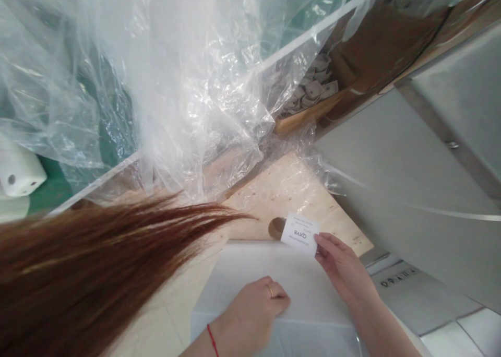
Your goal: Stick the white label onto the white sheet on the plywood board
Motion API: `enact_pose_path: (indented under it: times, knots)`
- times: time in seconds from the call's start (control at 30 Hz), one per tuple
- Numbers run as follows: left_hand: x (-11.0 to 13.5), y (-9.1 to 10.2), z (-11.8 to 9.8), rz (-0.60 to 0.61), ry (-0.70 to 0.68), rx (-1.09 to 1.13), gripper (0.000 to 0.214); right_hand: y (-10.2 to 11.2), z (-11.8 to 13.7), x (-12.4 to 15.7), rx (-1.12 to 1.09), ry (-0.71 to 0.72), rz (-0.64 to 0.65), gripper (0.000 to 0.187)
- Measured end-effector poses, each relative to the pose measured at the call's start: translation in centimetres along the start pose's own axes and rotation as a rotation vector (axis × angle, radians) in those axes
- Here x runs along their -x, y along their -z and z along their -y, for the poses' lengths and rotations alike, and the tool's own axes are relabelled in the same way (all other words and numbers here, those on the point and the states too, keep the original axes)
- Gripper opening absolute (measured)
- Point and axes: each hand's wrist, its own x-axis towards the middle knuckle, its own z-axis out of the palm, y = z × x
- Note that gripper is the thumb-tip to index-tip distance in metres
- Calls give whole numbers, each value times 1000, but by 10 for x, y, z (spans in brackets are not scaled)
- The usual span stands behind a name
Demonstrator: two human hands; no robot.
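My right hand (340, 265) pinches a small white card (300, 234) with dark print by its right edge, holding it over the far edge of a white translucent sheet (274, 273). My left hand (254, 310), with a ring and a red wrist string, presses fingers curled down on that sheet near its front. The sheet lies on a pale wooden board (282, 190). Long reddish-brown hair (90, 263) hangs across the lower left and hides part of the board.
Crumpled clear plastic film (168, 85) covers the upper left and middle. A box of grey tags (313, 88) sits at the upper right. A grey metal panel (410, 179) slopes along the right. White rolls (18, 171) lie at the left edge.
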Motion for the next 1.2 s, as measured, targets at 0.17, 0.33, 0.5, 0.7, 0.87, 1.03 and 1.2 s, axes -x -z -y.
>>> enact_pose_path:
  times: [0.17, 0.33, 0.5, 0.7, 0.87, 1.03, 1.2]
  knots:
    - [-6, -11, -2, 70, -68, -239, 13, 0, 0, 0, 11, 4, -13, 46]
    - [2, -11, 1, -78, 69, 68, 23, 0, 0, 0, 8, -8, -14, 46]
    - [0, -9, 0, -59, 30, 14, 17, -1, -1, -1, -6, -5, -15, 45]
    - [-15, -19, -12, 79, -66, -387, 11, 0, -1, 0, 0, -2, -23, 46]
    - [2, -24, -10, -130, 94, -42, 25, -1, 2, -1, 8, -2, -19, 45]
    - [30, -23, -5, -307, 262, 17, 36, -2, 4, 1, 19, 2, -15, 46]
    - [42, -22, -2, -97, 185, -76, 64, -3, 3, 1, 27, 6, -26, 46]
